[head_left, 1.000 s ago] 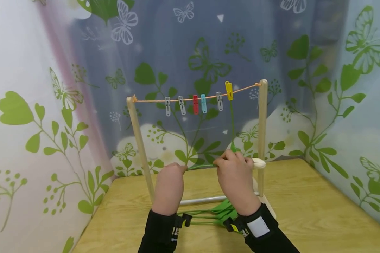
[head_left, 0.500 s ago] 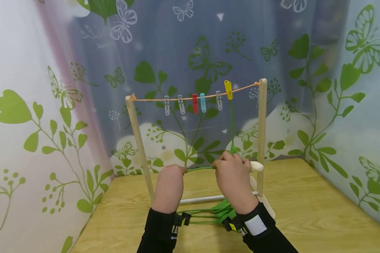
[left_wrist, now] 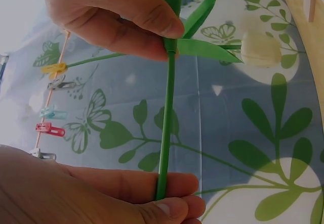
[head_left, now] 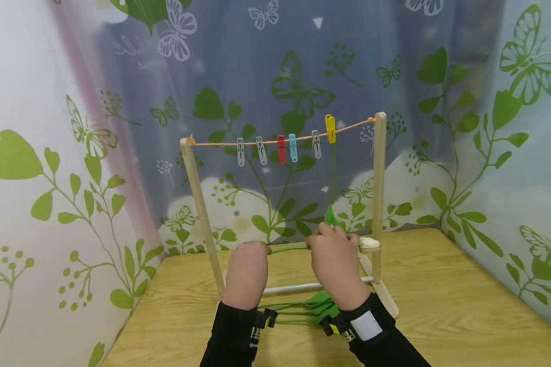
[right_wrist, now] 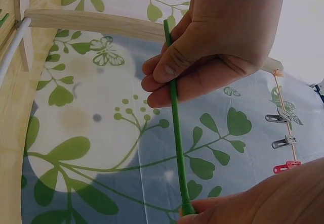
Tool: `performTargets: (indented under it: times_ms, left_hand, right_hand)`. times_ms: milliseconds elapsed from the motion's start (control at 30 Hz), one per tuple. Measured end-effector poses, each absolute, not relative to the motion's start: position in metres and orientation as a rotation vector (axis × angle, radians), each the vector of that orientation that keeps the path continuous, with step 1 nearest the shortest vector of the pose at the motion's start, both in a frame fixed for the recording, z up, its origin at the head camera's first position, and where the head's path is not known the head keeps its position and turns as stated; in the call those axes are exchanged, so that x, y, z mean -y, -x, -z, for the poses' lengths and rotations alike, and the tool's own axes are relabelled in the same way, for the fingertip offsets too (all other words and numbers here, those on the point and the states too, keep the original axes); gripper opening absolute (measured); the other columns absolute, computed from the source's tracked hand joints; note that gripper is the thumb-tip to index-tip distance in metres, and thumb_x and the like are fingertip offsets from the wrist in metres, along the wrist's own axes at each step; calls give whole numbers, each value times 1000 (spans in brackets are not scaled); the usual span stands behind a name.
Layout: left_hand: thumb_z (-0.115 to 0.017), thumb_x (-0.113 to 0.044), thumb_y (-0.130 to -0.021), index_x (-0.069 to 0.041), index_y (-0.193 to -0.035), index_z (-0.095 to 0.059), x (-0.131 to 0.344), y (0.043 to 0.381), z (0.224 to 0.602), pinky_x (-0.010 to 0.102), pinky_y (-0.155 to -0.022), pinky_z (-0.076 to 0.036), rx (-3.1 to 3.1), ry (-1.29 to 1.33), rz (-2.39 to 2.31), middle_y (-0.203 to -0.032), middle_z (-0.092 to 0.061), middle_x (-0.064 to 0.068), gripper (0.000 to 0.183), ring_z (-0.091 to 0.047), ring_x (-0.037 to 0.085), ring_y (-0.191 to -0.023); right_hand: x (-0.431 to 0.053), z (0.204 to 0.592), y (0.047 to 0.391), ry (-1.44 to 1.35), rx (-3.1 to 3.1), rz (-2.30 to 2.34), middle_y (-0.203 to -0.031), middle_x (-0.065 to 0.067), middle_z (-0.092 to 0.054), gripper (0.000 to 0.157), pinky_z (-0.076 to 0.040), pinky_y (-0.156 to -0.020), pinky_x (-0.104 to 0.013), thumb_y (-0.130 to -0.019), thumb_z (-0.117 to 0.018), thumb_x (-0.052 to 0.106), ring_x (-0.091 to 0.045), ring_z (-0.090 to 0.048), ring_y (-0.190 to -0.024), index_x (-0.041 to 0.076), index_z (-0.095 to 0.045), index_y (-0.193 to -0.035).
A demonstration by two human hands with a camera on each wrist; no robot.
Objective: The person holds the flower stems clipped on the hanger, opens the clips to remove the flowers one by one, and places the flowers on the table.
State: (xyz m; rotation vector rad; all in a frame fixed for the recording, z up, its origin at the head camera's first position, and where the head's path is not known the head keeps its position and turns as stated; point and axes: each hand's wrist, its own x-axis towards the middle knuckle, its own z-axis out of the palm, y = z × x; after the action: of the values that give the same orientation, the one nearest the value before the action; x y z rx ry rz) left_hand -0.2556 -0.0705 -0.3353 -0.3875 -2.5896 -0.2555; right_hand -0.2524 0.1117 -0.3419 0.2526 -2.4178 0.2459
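Note:
My left hand (head_left: 248,267) pinches the bare end of a green artificial tulip stem (left_wrist: 166,118) between thumb and fingers. My right hand (head_left: 334,260) grips the same tulip where its leaves join the stem; its white bloom (head_left: 369,243) sticks out to the right in the head view. The stem runs nearly level between both hands. Behind the right hand, a second tulip (head_left: 333,173) hangs head down from a yellow clothespin (head_left: 330,128) on an orange cord. In the left wrist view a white bloom (left_wrist: 260,49) shows beyond the right hand, apparently the hanging one.
The cord spans two wooden posts (head_left: 380,199) and carries several more clothespins, among them red (head_left: 281,149) and light blue (head_left: 293,148) ones. Several green stems with leaves (head_left: 321,306) lie on the wooden table (head_left: 464,300) beneath the hands, before the frame's pale crossbar (head_left: 294,288).
My right hand has shifted slightly left and down with the tulip. The hanging tulip's lower end has swung a little left. The left hand's hold looks the same.

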Motion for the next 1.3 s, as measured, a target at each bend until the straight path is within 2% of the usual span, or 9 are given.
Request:
performTargets:
  times_ms: [67, 300, 600, 833, 967, 1067, 1167, 1300]
  left_hand:
    - [-64, 7, -92, -16, -94, -81, 71, 255, 335, 31, -61, -59, 2590, 386, 261, -86, -75, 5, 29, -70, 21, -72]
    - [-68, 7, -89, -18, -78, -79, 69, 257, 342, 23, -46, -49, 2527, 426, 94, -61, -63, 1, 29, -60, 15, -54]
    - [-71, 5, -88, -18, -86, -81, 67, 258, 345, 28, -55, -57, 2531, 429, 74, -73, -72, 1, 25, -65, 17, -62]
    - [-71, 3, -88, -17, -87, -81, 65, 257, 345, 28, -56, -57, 2559, 447, 96, -74, -72, 2, 23, -65, 17, -61]
    - [-70, 2, -90, -17, -79, -79, 66, 258, 347, 24, -48, -50, 2543, 460, 97, -60, -63, -1, 24, -58, 13, -52]
    - [-67, 4, -91, -18, -69, -74, 68, 260, 349, 21, -43, -39, 2522, 479, 106, -51, -52, -3, 32, -49, 9, -46]
    - [-65, 5, -92, -18, -63, -69, 68, 261, 351, 21, -43, -33, 2515, 500, 130, -49, -46, -4, 37, -43, 7, -45]
    - [-65, 4, -92, -19, -61, -66, 68, 261, 352, 21, -43, -31, 2535, 502, 132, -48, -44, -4, 39, -40, 8, -45]
  right_hand:
    - [-111, 343, 253, -254, 2415, -237, -94, 1, -60, 29, -40, -76, -49, -92, -69, -1, -23, -47, -78, 26, -81, -92]
    - [-107, 348, 255, -260, 2434, -235, -91, -1, -58, 30, -42, -77, -52, -89, -70, -5, -23, -46, -75, 24, -79, -85]
    - [-107, 350, 258, -273, 2413, -218, -87, -2, -57, 30, -43, -77, -53, -88, -71, -5, -22, -44, -71, 22, -77, -78]
    - [-108, 351, 258, -271, 2452, -230, -81, -1, -53, 33, -34, -70, -46, -86, -70, -7, -21, -41, -68, 22, -73, -72]
    - [-107, 354, 259, -305, 2433, -201, -76, -1, -47, 36, -28, -67, -44, -88, -69, -6, -21, -37, -65, 22, -67, -65]
    - [-107, 357, 260, -317, 2417, -180, -74, -2, -45, 41, -28, -68, -43, -89, -68, -5, -21, -35, -64, 23, -62, -60]
    - [-107, 359, 260, -316, 2420, -177, -73, -2, -42, 45, -27, -68, -43, -89, -67, -7, -21, -32, -64, 23, -57, -57]
    - [-107, 361, 262, -324, 2439, -195, -70, -2, -39, 49, -18, -66, -44, -89, -65, -9, -20, -28, -63, 24, -52, -55]
